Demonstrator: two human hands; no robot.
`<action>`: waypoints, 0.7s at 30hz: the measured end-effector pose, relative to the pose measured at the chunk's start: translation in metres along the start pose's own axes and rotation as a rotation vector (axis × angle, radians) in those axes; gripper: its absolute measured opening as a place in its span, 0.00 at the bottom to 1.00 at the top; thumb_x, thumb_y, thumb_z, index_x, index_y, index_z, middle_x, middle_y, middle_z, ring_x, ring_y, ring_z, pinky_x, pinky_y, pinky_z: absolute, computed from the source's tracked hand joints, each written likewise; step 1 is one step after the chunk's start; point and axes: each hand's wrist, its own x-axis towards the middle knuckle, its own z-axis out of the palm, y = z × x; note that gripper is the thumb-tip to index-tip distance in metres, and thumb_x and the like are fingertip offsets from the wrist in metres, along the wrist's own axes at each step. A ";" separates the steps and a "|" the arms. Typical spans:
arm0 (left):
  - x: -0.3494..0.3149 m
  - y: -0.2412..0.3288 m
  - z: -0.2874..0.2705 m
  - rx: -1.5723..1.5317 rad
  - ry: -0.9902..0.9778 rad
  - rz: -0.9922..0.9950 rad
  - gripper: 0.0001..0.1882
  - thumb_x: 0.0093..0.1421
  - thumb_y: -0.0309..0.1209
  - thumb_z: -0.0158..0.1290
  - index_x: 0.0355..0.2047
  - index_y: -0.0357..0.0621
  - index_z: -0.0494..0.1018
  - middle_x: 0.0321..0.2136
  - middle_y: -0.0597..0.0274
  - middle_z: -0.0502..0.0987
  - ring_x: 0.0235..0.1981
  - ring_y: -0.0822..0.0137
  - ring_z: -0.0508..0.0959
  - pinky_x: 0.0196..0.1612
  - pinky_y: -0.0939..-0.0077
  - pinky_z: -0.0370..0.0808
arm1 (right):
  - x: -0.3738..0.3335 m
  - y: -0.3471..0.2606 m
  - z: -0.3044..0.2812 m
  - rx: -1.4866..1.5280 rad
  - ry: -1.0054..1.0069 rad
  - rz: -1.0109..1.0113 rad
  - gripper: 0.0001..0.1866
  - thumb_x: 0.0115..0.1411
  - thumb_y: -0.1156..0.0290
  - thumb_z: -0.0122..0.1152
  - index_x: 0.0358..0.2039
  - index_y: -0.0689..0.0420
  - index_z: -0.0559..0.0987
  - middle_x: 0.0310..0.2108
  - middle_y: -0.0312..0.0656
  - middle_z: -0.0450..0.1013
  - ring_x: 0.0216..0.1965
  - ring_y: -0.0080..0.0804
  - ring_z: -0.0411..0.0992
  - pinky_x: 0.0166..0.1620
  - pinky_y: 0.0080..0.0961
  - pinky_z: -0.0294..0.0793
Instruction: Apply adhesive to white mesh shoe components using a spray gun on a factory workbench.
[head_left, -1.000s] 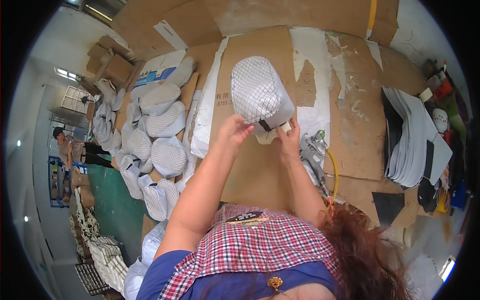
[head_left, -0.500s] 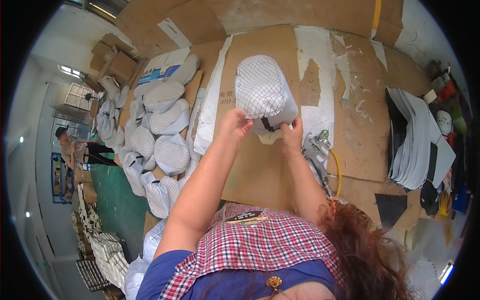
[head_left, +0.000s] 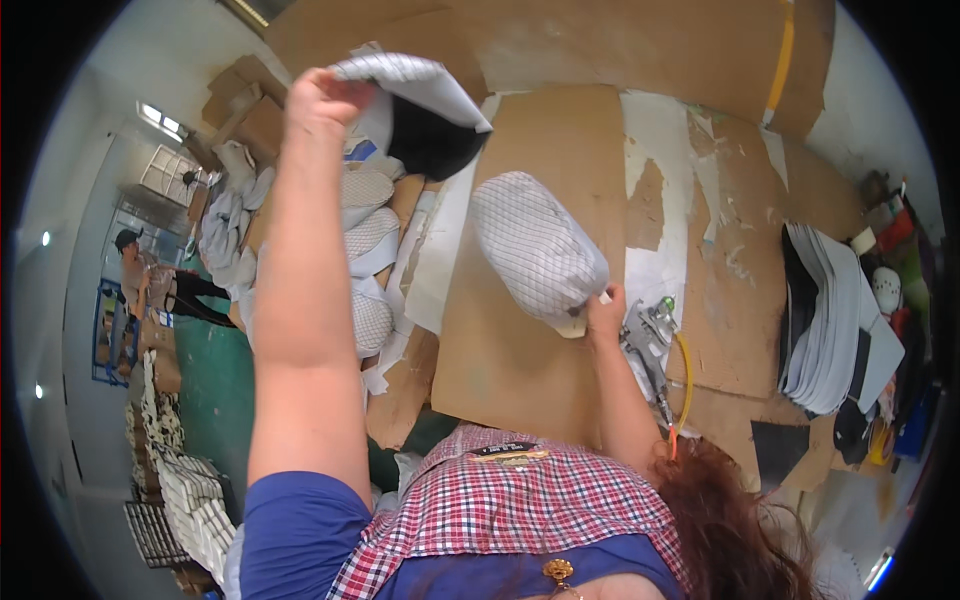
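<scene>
My left hand [head_left: 325, 98] is raised at the far left, fingers closed on the edge of a floppy grey fabric cover [head_left: 408, 68]. The cover has a diamond-quilted top and a black inside, and hangs over the heap of covers. A rounded grey quilted cushion [head_left: 535, 240] lies slantwise on the cardboard tabletop [head_left: 490, 370]. At the cushion's near right end, my right hand [head_left: 605, 317] pinches its edge. A small pale piece [head_left: 573, 327] sticks out beneath that end.
More quilted covers [head_left: 370, 232] are heaped on the left. Right of my right hand lies a metal spray gun [head_left: 650, 340] with a yellow hose [head_left: 686, 378]. A stack of grey sheets [head_left: 825, 315] stands farther right. Another person [head_left: 150, 275] is in the left background.
My left hand has gone from the cushion's near end up to the far left and now holds a cover. The cushion has turned aslant, with my right hand still at its near end.
</scene>
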 end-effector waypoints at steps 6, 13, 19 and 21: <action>-0.027 0.238 -0.096 -0.146 0.142 0.304 0.07 0.53 0.20 0.40 0.31 0.27 0.65 0.29 0.48 0.72 0.34 0.52 0.74 0.44 0.51 0.70 | -0.003 0.006 0.009 0.140 -0.172 0.191 0.13 0.45 0.76 0.60 0.32 0.58 0.70 0.30 0.36 0.68 0.31 0.24 0.66 0.34 0.20 0.66; -0.091 0.245 -0.231 0.033 0.340 0.444 0.09 0.50 0.20 0.45 0.32 0.29 0.63 0.32 0.47 0.69 0.35 0.50 0.70 0.40 0.52 0.70 | -0.010 -0.014 -0.052 0.292 -0.231 0.224 0.11 0.50 0.77 0.55 0.37 0.58 0.71 0.32 0.37 0.71 0.30 0.24 0.69 0.32 0.20 0.69; -0.032 0.251 -0.436 -0.121 0.653 0.323 0.07 0.49 0.19 0.44 0.31 0.31 0.67 0.31 0.47 0.70 0.35 0.50 0.71 0.41 0.52 0.69 | -0.027 -0.029 -0.053 0.278 -0.151 0.201 0.13 0.52 0.78 0.50 0.41 0.58 0.70 0.35 0.37 0.71 0.32 0.24 0.70 0.33 0.20 0.69; -0.029 0.290 -0.514 -0.189 0.700 0.368 0.06 0.49 0.18 0.43 0.29 0.30 0.66 0.31 0.47 0.70 0.33 0.50 0.71 0.38 0.52 0.70 | -0.034 -0.039 -0.040 0.246 -0.150 0.170 0.14 0.52 0.78 0.49 0.41 0.58 0.70 0.36 0.36 0.71 0.34 0.24 0.69 0.35 0.20 0.68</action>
